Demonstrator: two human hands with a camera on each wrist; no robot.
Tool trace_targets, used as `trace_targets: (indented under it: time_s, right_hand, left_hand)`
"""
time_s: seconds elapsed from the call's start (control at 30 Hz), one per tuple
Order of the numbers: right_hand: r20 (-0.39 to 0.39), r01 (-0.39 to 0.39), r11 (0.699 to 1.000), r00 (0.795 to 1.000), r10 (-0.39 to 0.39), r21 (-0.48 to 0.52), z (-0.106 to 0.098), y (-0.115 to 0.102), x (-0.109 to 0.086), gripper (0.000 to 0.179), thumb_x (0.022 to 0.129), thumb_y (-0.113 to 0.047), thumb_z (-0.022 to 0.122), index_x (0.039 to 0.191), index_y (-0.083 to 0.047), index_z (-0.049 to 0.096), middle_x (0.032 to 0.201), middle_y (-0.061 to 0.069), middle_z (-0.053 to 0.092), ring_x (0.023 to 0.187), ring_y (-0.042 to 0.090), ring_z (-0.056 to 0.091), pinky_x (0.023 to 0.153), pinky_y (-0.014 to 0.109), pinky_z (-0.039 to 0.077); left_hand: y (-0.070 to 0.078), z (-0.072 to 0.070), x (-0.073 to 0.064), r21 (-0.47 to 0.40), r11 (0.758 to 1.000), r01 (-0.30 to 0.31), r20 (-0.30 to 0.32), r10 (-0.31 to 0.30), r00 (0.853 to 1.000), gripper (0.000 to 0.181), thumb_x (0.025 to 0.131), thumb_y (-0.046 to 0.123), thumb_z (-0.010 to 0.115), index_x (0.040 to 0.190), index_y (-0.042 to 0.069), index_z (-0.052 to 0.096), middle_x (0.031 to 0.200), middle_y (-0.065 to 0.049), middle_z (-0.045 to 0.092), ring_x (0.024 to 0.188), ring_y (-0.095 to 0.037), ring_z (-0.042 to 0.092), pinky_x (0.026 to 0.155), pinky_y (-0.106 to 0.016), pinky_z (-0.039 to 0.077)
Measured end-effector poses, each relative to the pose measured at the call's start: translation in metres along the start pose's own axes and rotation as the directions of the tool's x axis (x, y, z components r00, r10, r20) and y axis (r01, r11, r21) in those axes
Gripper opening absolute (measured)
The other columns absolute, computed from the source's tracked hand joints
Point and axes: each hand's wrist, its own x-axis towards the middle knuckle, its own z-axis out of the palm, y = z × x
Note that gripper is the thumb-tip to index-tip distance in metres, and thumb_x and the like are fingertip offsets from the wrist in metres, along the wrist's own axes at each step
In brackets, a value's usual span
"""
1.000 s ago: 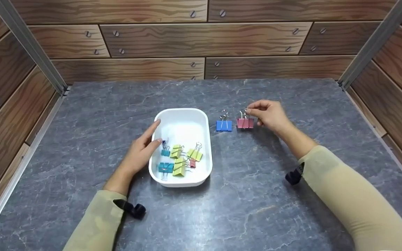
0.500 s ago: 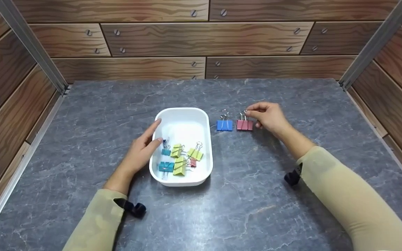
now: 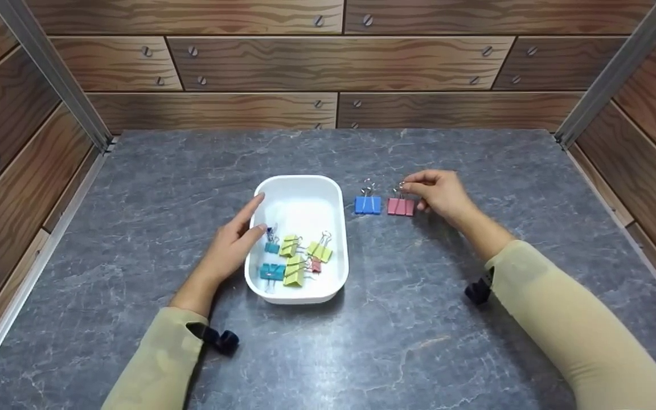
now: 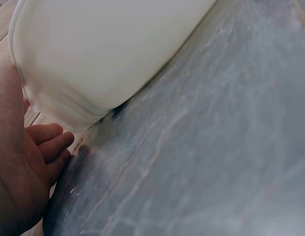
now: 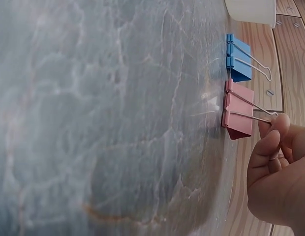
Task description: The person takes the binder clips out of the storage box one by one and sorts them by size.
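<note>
My right hand [image 3: 441,191] pinches a wire handle of the pink binder clip [image 3: 401,206] between thumb and forefinger. That clip stands on the table just right of a blue binder clip [image 3: 368,205], with a small gap between them. In the right wrist view the pinched handle of the pink clip [image 5: 239,109] meets the fingertips. My left hand [image 3: 228,247] rests against the left side of a white tub [image 3: 336,228], thumb and forefinger at its rim. Inside lie several binder clips: yellow ones [image 3: 294,272], teal ones [image 3: 272,271] and a small red one [image 3: 316,266].
A grey marbled table [image 3: 419,341] carries everything. Wood-patterned walls [image 3: 259,62] close it in at the back and both sides, with metal posts [image 3: 607,74] at the rear corners.
The pink clip has come down slightly and now stands level with the blue one; my right hand lowered with it. My left hand and the tub have stayed put.
</note>
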Motion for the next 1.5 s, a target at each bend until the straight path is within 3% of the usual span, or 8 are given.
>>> trace_targets:
  time_s: [0.2,0.43,0.63,0.8,0.93,1.07,1.3,1.5]
  right_hand:
    - [0.026,-0.011,0.999,1.0,0.01,0.043,-0.001,0.003,-0.001,0.033,0.102,-0.016,0.073,0.127,0.007,0.072,0.085,0.005,0.075,0.052,0.004,0.062,0.05,0.021,0.051]
    - [0.043,-0.025,0.999,0.999,0.023,0.041,-0.01,0.003,-0.001,0.038,0.103,-0.018,0.072,0.133,0.006,0.07,0.095,0.006,0.076,0.055,0.005,0.064,0.053,0.022,0.053]
    - [-0.055,0.027,0.998,0.998,-0.023,0.061,-0.023,-0.006,-0.002,0.04,0.103,-0.019,0.073,0.132,0.008,0.068,0.094,-0.003,0.077,0.055,0.005,0.063,0.053,0.022,0.053]
    - [-0.134,0.144,0.986,0.982,-0.133,0.078,-0.028,-0.026,-0.007,0.033,0.102,-0.02,0.075,0.123,0.005,0.072,0.088,-0.008,0.076,0.063,0.007,0.067,0.058,0.021,0.054]
    - [-0.108,0.277,0.957,0.957,-0.268,0.083,-0.02,-0.048,-0.013,0.025,0.1,-0.017,0.077,0.118,0.0,0.076,0.091,-0.005,0.078,0.077,0.01,0.073,0.069,0.024,0.057]
    - [-0.024,0.386,0.92,0.923,-0.385,0.067,-0.004,-0.071,-0.021,0.023,0.097,-0.011,0.08,0.116,0.001,0.078,0.096,0.001,0.079,0.083,0.01,0.071,0.076,0.025,0.057]
    - [0.181,0.459,0.885,0.867,-0.464,0.075,0.034,-0.098,-0.035,0.02,0.093,-0.005,0.082,0.112,0.0,0.079,0.1,0.01,0.077,0.086,0.016,0.071,0.076,0.027,0.058]
    - [0.332,0.518,0.851,0.789,-0.516,0.092,0.065,-0.106,-0.043,0.02,0.092,-0.004,0.083,0.111,0.0,0.08,0.102,0.008,0.079,0.092,0.02,0.072,0.078,0.028,0.057]
  left_hand:
    - [0.0,0.0,0.0,-0.022,1.0,-0.013,0.005,0.013,1.0,0.062,0.108,0.023,0.061,0.166,0.028,0.04,0.161,-0.014,0.048,0.14,-0.03,0.055,0.115,-0.052,0.043]
    - [0.001,0.001,0.001,-0.011,1.0,-0.007,0.005,0.007,1.0,0.062,0.108,0.025,0.061,0.166,0.029,0.041,0.162,-0.013,0.048,0.142,-0.03,0.053,0.117,-0.052,0.041]
    - [0.004,0.001,0.001,-0.013,1.0,-0.015,0.014,0.015,1.0,0.062,0.108,0.024,0.061,0.166,0.028,0.04,0.164,-0.012,0.044,0.146,-0.03,0.048,0.12,-0.052,0.037]
    - [0.006,0.0,0.002,-0.009,1.0,-0.027,0.009,0.027,1.0,0.062,0.108,0.025,0.061,0.166,0.028,0.041,0.163,-0.012,0.046,0.145,-0.03,0.049,0.119,-0.052,0.037]
    - [0.004,-0.001,0.002,-0.008,0.999,-0.031,0.006,0.031,0.999,0.061,0.108,0.024,0.061,0.166,0.027,0.041,0.162,-0.012,0.046,0.146,-0.03,0.048,0.12,-0.052,0.036]
    - [0.002,-0.001,0.001,-0.018,0.999,-0.034,0.001,0.034,0.999,0.062,0.107,0.024,0.062,0.166,0.027,0.041,0.162,-0.012,0.047,0.145,-0.03,0.05,0.119,-0.052,0.037]
    - [0.001,0.0,0.0,-0.017,1.0,-0.021,-0.004,0.021,1.0,0.062,0.107,0.024,0.061,0.166,0.028,0.041,0.16,-0.013,0.049,0.139,-0.029,0.056,0.116,-0.052,0.042]
    - [0.002,-0.001,0.0,-0.02,1.0,-0.017,0.002,0.017,1.0,0.063,0.107,0.023,0.061,0.166,0.028,0.041,0.162,-0.013,0.048,0.136,-0.03,0.057,0.114,-0.052,0.043]
